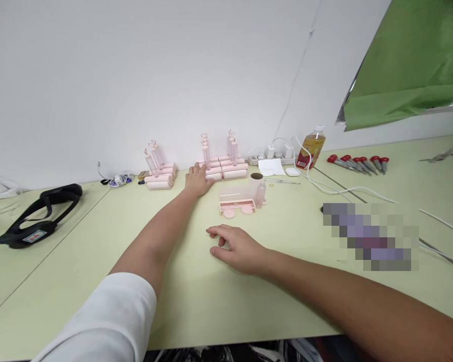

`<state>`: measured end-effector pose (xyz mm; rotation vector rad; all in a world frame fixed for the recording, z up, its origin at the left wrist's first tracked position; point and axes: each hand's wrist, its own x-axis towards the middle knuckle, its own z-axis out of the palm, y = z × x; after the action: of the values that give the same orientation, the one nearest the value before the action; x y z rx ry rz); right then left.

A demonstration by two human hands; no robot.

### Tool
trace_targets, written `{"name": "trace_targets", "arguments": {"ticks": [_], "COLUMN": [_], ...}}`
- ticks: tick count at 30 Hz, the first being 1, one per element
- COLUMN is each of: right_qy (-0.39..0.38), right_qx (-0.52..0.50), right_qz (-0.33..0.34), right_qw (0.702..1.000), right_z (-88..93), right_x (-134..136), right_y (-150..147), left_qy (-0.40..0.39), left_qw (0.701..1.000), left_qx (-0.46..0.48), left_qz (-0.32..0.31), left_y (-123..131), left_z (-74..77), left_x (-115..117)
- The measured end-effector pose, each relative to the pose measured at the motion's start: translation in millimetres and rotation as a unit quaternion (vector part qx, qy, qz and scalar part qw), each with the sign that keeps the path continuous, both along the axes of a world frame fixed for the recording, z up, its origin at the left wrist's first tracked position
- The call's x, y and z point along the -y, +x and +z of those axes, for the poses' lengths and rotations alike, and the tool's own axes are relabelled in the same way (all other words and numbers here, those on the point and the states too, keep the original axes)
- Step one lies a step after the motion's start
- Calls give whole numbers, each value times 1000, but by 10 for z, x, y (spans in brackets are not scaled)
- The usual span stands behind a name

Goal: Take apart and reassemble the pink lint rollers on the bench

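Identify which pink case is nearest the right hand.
The open pink case with two round discs, just beyond the right hand; the other cases sit farther back, near the wall.

We look out through one camera worn on the person's head, facing forward and down across the table. From above its near edge, which crosses low in our view, we see over to the far edge, where the wall fills the upper part. Both arms enter from below, on either side of us. The right hand is the closer one to our lens; the left hand is farther off, toward the far edge. Our view is wide, spreading well along the table to left and right.
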<state>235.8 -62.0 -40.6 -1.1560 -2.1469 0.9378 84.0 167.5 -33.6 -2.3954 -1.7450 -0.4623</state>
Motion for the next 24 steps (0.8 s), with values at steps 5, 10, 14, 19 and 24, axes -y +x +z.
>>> {"name": "trace_targets", "arguments": {"ticks": [5,10,14,19,24], "right_qy": [-2,4,9,5,8], "right_qx": [7,10,8,2,9], "right_qz": [6,6,9,11,10], "right_qw": [1000,1000,1000,1000,1000], "right_z": [33,28,-3,-13,8], "right_x": [-6,-19,-33,-32,-33], "right_y": [-4,-3,-1,4,1], "left_qy": [9,3,-17,-40,27], "left_qw": [1000,1000,1000,994,988], "left_qx": [-17,-2,26,89,146], "left_qz": [-6,-6,7,45,46], "left_y": [12,15,41,34,-22], "left_z": [-5,7,31,75,73], "left_x": [-106,-113,-93,-35,239]}}
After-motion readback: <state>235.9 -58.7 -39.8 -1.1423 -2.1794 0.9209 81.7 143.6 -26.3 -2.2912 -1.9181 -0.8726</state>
